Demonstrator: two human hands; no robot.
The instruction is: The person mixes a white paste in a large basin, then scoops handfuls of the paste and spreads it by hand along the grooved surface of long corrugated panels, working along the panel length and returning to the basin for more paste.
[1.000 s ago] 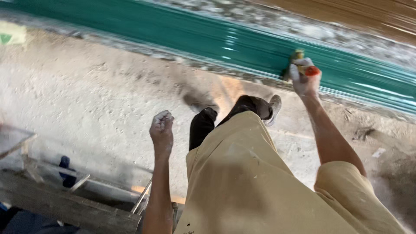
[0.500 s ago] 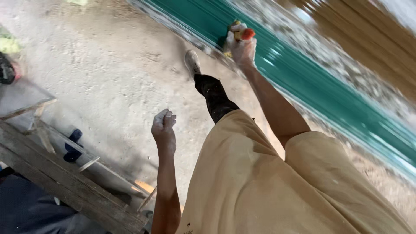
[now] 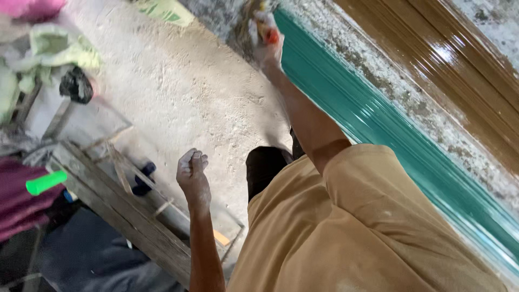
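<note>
My right hand reaches far forward and grips a paintbrush with an orange-red ferrule, held against the near edge of a long glossy green painted board that runs diagonally across the floor. My left hand hangs in a loose fist above the dusty concrete floor, holding nothing that I can see. My tan shirt and a dark-trousered leg fill the lower right.
A long glossy brown board lies beyond the green one. A rough wooden frame lies at the lower left, with a bright green cylinder, dark cloth, green rags and a black object around it.
The view has swung round, so the green board now runs steeply from top centre to lower right. My right hand with the brush has stayed at the board's edge. My left fist remains closed.
</note>
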